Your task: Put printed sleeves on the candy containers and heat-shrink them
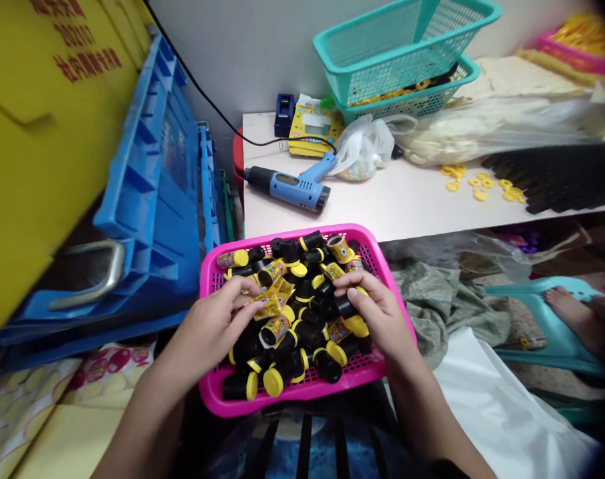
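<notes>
A pink basket sits in front of me, filled with small black bottles that have yellow caps. Some bottles wear printed yellow labels, like the labelled bottle near the middle. Over the left part of the basket, my left hand is closed, pinching printed yellow labels between thumb and fingers. On the right side, my right hand is closed around a black bottle, its fingers partly covering it.
A blue heat gun lies on the white table, its cord running up left. Behind it are a yellow box, a plastic bag and stacked teal baskets. Blue crates stand at left. At right, a person's foot rests on a turquoise stool.
</notes>
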Demonstrator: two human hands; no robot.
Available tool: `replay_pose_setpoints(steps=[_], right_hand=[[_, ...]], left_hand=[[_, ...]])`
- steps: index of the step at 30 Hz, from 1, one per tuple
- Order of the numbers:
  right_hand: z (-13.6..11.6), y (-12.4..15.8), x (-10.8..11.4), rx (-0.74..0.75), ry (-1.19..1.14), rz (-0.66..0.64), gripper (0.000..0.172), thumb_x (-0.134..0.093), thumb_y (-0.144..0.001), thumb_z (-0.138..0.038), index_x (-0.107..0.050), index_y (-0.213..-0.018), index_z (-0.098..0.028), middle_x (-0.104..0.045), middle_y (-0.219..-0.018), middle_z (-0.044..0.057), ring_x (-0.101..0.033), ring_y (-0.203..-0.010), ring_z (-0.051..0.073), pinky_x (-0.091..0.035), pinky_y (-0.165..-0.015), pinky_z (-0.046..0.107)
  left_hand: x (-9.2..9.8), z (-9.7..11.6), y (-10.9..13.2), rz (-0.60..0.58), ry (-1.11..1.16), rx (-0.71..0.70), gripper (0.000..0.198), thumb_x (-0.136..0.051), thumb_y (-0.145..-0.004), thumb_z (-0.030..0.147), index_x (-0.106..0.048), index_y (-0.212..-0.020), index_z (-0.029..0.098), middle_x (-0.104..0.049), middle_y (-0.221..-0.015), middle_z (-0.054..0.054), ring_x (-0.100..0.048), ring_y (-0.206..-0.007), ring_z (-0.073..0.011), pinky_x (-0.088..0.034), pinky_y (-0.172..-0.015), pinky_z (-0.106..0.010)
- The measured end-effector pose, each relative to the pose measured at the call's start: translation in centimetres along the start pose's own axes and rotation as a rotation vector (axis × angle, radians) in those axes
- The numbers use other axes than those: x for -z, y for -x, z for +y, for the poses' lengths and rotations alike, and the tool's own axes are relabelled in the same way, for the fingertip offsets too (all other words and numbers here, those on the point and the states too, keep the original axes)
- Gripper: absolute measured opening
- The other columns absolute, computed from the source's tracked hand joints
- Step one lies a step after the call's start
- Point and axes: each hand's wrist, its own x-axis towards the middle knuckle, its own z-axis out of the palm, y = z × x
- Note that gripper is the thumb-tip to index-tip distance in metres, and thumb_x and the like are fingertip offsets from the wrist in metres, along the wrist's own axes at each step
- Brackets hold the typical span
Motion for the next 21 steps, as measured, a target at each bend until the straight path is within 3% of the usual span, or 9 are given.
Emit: replay_pose_setpoints(steps=[3,7,9,12,15,18,21], right_hand=[[-1.1,0.0,-0.5,-0.026,-0.045,-0.074,0.022,-0.052,-0.092,-0.038,-0.065,-0.093,-0.02,-0.062,-0.068,-0.001,-0.058,-0.064,0.014,-0.046,-0.061,0.027],[-2.2,-0.1,-1.9,-0.008,-0.045,-0.202,0.042,-0.057,-0.088,-0.058,-0.067,-0.104,-0.02,-0.059,-0.066,-0.002,-0.056,-0.061,0.014,-0.043,-0.06,0.027],[-2.4,-0.3,-2.7,-0.041,-0.06,-0.227,0.058,-0.051,-0.087,-0.069,-0.067,-0.111,-0.019,-0.06,-0.065,-0.002,-0.056,-0.062,0.014,-0.042,-0.062,0.028],[-2.3,-0.5,-3.3,-0.159,-0.177,-0.313,0.072,-0.036,-0.088,-0.077,-0.071,-0.101,-0.015,-0.059,-0.059,0.0,-0.052,-0.056,0.013,-0.041,-0.06,0.028],[-2.2,-0.6,-3.5,-0.221,-0.337,-0.377,0.062,-0.052,-0.083,-0.074,-0.072,-0.095,-0.016,-0.058,-0.057,-0.002,-0.05,-0.054,0.011,-0.038,-0.056,0.025],[-2.4,-0.6,-3.4,-0.247,-0.419,-0.329,0.046,-0.068,-0.079,-0.061,-0.072,-0.095,-0.018,-0.057,-0.059,-0.004,-0.048,-0.054,0.009,-0.037,-0.057,0.023],[-2.6,-0.6,-3.4,-0.24,-0.35,-0.259,0.029,-0.071,-0.08,-0.047,-0.071,-0.081,-0.018,-0.057,-0.061,-0.005,-0.049,-0.058,0.009,-0.039,-0.061,0.023]], left_hand=[[0.1,0.7,0.1,0.09,0.031,-0.048,0.018,-0.064,-0.086,0.038,-0.065,-0.076,0.023,-0.075,-0.09,-0.003,-0.071,-0.088,-0.0221,-0.055,-0.077,-0.031],[-0.9,1.4,0.1,0.293,0.193,-0.155,0.011,-0.07,-0.081,0.026,-0.066,-0.072,0.022,-0.071,-0.08,-0.001,-0.069,-0.074,-0.0175,-0.056,-0.068,-0.028],[-1.5,1.5,0.2,0.403,0.194,-0.343,0.007,-0.069,-0.081,0.015,-0.067,-0.079,0.022,-0.069,-0.077,0.001,-0.067,-0.071,-0.0146,-0.055,-0.066,-0.026],[-1.9,1.5,0.4,0.549,-0.013,-0.738,0.019,-0.071,-0.078,0.003,-0.07,-0.085,0.022,-0.066,-0.088,0.0,-0.064,-0.079,-0.013,-0.053,-0.07,-0.026],[-2.1,1.4,0.4,0.51,-0.083,-0.831,0.016,-0.07,-0.08,0.004,-0.07,-0.084,0.019,-0.059,-0.094,-0.001,-0.059,-0.081,-0.0121,-0.052,-0.067,-0.024],[-2.5,1.3,0.2,0.449,-0.028,-0.794,0.018,-0.067,-0.081,0.002,-0.069,-0.085,0.02,-0.053,-0.098,-0.002,-0.056,-0.083,-0.0117,-0.05,-0.066,-0.022],[-2.9,1.4,0.3,0.418,0.037,-0.711,0.023,-0.067,-0.079,0.0,-0.07,-0.083,0.022,-0.05,-0.102,-0.002,-0.055,-0.085,-0.0107,-0.051,-0.072,-0.021]])
